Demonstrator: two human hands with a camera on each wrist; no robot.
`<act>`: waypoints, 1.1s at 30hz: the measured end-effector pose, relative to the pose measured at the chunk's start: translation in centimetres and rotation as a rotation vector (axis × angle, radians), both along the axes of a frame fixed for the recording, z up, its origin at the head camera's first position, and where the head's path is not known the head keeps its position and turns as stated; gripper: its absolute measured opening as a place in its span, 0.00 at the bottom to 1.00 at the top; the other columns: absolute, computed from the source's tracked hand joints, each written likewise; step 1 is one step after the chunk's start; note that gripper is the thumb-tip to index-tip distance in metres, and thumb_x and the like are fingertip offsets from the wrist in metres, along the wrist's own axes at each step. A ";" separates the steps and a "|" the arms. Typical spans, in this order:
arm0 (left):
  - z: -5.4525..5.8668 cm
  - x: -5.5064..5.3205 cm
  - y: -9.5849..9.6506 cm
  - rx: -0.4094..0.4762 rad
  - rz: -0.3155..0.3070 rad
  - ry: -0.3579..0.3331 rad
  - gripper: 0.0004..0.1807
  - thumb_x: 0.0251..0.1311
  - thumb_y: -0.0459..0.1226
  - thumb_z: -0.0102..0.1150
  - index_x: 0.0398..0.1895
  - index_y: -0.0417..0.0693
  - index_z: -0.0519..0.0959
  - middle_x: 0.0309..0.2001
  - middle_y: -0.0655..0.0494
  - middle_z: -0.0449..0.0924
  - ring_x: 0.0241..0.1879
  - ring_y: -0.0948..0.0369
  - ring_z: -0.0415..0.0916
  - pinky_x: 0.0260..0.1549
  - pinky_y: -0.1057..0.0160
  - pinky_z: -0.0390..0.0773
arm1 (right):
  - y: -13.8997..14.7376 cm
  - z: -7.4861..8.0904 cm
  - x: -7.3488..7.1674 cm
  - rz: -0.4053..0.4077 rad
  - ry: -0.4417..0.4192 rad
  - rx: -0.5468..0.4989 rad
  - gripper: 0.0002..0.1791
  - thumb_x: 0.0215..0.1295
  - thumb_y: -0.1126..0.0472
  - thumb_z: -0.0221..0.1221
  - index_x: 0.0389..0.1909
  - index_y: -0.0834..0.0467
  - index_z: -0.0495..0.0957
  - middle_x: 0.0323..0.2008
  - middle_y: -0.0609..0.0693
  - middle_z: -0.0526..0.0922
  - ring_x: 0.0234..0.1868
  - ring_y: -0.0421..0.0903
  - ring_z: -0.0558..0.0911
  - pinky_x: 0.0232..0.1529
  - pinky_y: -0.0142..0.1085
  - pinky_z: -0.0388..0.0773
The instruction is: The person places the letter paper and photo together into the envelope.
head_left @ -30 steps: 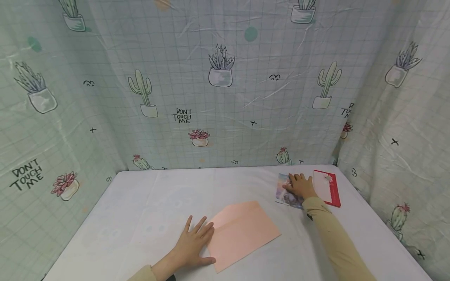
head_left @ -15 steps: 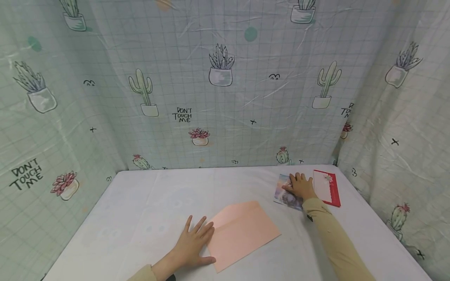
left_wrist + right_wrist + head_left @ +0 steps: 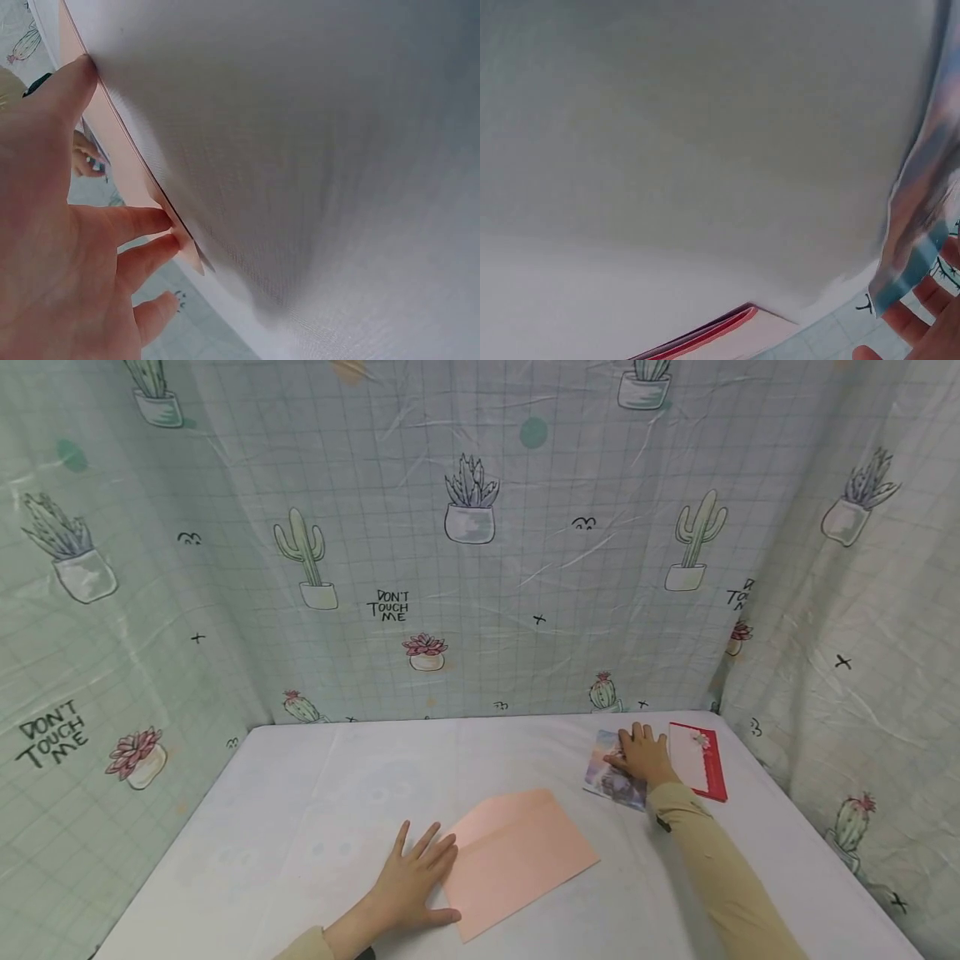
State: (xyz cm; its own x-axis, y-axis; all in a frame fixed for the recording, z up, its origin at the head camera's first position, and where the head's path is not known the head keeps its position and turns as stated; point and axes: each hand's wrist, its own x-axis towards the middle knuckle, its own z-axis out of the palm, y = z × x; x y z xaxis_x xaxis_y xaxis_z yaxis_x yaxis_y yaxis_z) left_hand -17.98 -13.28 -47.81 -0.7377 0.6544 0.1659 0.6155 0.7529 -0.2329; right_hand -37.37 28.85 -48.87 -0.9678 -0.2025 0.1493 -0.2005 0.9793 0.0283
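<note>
The left hand (image 3: 408,885) lies with its fingers spread and straight, touching the left edge of a pink envelope (image 3: 517,868) that rests flat on the tabletop (image 3: 337,793), near the person. The right hand (image 3: 643,757) reaches further out and rests on a picture card (image 3: 609,781), its fingers apart and laid over the card rather than clenched. This card lies beyond the envelope to the right, apart from it, just beside a red-and-white card (image 3: 687,760).

All these paper things look light. The envelope is probably thin and easily creased, best held by a side edge with little pressure. The picture card seems glossy, so it may slide under the fingers; being thin, it should bend a little, and its uncovered near edge or left corners offer the easiest hold. The red-and-white card looks layered in the right wrist view and is perhaps stiffer.

Counted, there are one envelope, one picture card, one red-and-white card and two hands; whether more sheets lie underneath, I cannot tell.
</note>
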 end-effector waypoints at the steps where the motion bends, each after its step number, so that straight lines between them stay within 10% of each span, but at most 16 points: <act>1: 0.0 0.0 0.0 0.001 0.000 0.004 0.45 0.46 0.72 0.37 0.57 0.49 0.69 0.61 0.56 0.67 0.63 0.51 0.59 0.55 0.38 0.55 | 0.1 0.0 0.0 0.010 0.015 -0.003 0.33 0.57 0.39 0.51 0.48 0.64 0.65 0.45 0.67 0.64 0.50 0.66 0.63 0.44 0.65 0.60; 11: 0.2 0.2 0.1 -0.025 0.036 -0.047 0.45 0.46 0.72 0.38 0.59 0.50 0.68 0.62 0.56 0.65 0.65 0.52 0.58 0.57 0.38 0.54 | 0.9 0.6 0.3 0.111 0.108 -0.010 0.18 0.57 0.55 0.57 0.41 0.62 0.66 0.35 0.62 0.69 0.38 0.62 0.71 0.32 0.56 0.68; 33: 0.2 0.0 0.1 -0.034 0.031 -0.043 0.45 0.46 0.71 0.38 0.59 0.50 0.67 0.63 0.57 0.65 0.65 0.52 0.58 0.57 0.37 0.54 | 4.6 5.9 1.4 0.224 -0.330 -0.586 0.07 0.58 0.67 0.54 0.37 0.64 0.73 0.29 0.59 0.79 0.26 0.43 0.72 0.23 0.34 0.69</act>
State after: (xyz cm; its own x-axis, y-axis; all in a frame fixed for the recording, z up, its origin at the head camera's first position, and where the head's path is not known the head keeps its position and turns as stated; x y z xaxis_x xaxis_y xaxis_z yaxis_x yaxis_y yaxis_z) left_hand -17.95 -13.13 -47.58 -0.7638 0.6357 0.1117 0.6018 0.7640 -0.2327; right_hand -35.93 33.46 -42.96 -0.9258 -0.3781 0.0004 -0.3061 0.7489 -0.5878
